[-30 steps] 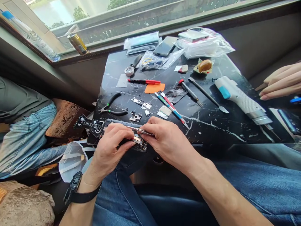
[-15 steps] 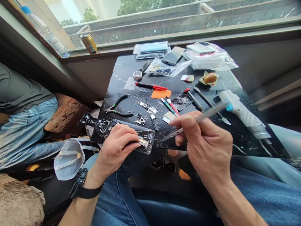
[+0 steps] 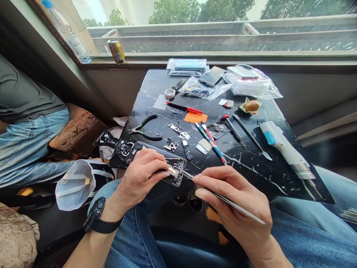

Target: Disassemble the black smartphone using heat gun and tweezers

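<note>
My left hand, a black watch on its wrist, presses down on an opened phone body at the near edge of the black marble table. Its fingers are curled over the phone's circuit board. My right hand pinches a pair of metal tweezers. The tweezer tip touches the exposed board at the phone's right end. A black phone frame piece lies just left of the phone.
Pliers, a red pen, an orange pick, screwdrivers, a spudger, small phone parts and a white heat tool lie on the table. Plastic bags sit at the back. A person in jeans sits at left.
My right hand came down from above the table and turned the tweezers, so their tip now touches the phone's board. The camera tilted up slightly. My left hand stayed on the phone.
</note>
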The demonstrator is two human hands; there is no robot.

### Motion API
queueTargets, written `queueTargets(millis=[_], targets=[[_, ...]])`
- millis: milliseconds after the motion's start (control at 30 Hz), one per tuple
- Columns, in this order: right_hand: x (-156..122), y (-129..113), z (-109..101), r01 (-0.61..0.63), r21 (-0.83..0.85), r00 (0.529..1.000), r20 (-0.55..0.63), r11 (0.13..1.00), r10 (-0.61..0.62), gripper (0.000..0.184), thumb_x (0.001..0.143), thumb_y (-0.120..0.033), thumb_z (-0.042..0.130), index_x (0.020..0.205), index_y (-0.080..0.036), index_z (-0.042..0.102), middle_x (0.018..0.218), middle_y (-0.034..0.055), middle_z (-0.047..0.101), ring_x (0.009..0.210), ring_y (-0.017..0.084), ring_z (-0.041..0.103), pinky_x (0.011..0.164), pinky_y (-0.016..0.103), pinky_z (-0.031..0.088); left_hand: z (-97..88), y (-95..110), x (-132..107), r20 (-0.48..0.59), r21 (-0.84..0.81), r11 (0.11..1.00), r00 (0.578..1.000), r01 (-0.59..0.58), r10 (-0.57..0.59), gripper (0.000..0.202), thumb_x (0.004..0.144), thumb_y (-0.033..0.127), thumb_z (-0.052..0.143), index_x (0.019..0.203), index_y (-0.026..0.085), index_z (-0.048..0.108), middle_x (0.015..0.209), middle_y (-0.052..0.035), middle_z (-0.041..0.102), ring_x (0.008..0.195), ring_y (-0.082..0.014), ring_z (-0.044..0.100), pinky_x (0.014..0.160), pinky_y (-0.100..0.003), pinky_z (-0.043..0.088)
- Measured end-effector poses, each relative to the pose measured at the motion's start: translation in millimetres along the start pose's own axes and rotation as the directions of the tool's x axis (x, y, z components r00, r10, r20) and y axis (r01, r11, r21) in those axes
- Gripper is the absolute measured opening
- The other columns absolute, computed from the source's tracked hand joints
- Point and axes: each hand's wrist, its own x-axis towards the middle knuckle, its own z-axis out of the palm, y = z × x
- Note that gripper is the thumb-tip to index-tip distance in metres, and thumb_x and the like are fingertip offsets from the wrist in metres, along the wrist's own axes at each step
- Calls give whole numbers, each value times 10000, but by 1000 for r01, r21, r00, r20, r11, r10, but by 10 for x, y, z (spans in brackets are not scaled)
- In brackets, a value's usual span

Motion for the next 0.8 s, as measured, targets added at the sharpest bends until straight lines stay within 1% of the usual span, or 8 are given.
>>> queueTargets(millis=[167,267,433,567,667,800], targets=[[25,7,-25,17,3,999,28,1000,-17,161,975,-165,755,1126,-215,778,984,39,721,807,124,728,746,206,600,-2,-7,-7,1,1,1000,1000,8,-8,67,974,204,732,1025,224,695,1013,-23,734,1003,-180,628,949,-359,499],[16,22,-5,9,-3,999,36,1000,-9,163,984,-182,746,1136,-229,784,985,43,728,796,133,735,731,221,613,-2,-10,-10,2,-5,1000,1000,-3,3,76,972,195,733,1031,215,688,1014,-24,730,1005,-176,621,950,-354,492],[-49,33,94,22,-14,999,-45,1000,-22,217,984,-135,733,1165,-238,790,966,34,764,742,126,735,663,218,619,3,-4,-8,-4,-22,1000,1000,-3,3,78,971,185,734,1030,202,684,1026,-24,723,1010,-170,611,958,-336,476],[-55,-26,135,22,-47,994,-103,999,-27,207,968,-94,741,1124,-217,799,942,24,778,724,109,731,657,198,617,2,-12,-5,12,-23,1000,1000,-18,18,60,974,173,725,1011,189,680,1016,-23,719,1016,-167,605,977,-331,459],[-20,-64,135,-11,-75,987,-159,997,-1,188,959,-76,748,1089,-200,806,936,23,778,734,94,733,677,174,609,0,-24,-3,22,-26,999,999,-24,24,68,968,173,735,1005,183,679,1006,-21,716,1011,-164,600,978,-328,455],[17,-42,146,-63,-13,983,-172,998,60,168,957,-97,756,1072,-207,808,942,22,774,765,109,740,695,185,611,2,-26,-9,-10,-28,999,999,-36,36,89,960,162,741,1029,180,687,1023,-26,712,1011,-162,606,974,-323,464]])
